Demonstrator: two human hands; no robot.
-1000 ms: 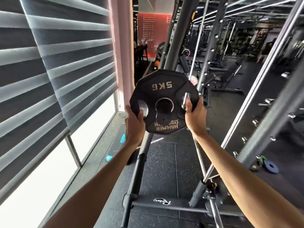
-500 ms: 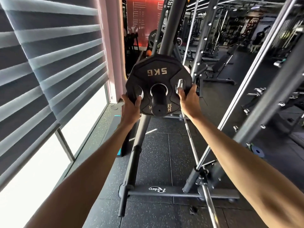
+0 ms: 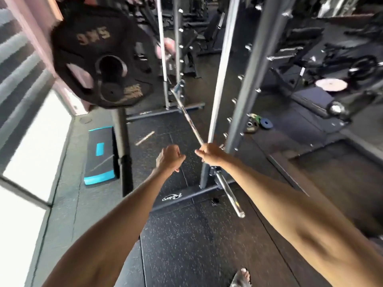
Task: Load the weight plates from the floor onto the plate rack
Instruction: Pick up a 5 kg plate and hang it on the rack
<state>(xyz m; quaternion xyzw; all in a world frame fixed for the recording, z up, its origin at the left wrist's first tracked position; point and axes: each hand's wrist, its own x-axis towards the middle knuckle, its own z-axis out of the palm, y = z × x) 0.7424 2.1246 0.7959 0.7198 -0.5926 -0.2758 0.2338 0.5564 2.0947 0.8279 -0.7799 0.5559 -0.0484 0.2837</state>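
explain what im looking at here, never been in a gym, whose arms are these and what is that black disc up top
This is a single picture from a camera worn on a person's head, looking forward and down in a gym. The two arms reaching out are that person's own. The left hand and the right hand both have loosely curled fingers and seem to hold nothing. The silver barbell appears to pass behind the right one. The black disc at the top left is a weight plate marked 5KG. It hangs by its centre hole on the plate rack, a dark upright post. On the rubber floor, a few small plates lie off to the right, and a black and blue step lies on the left.
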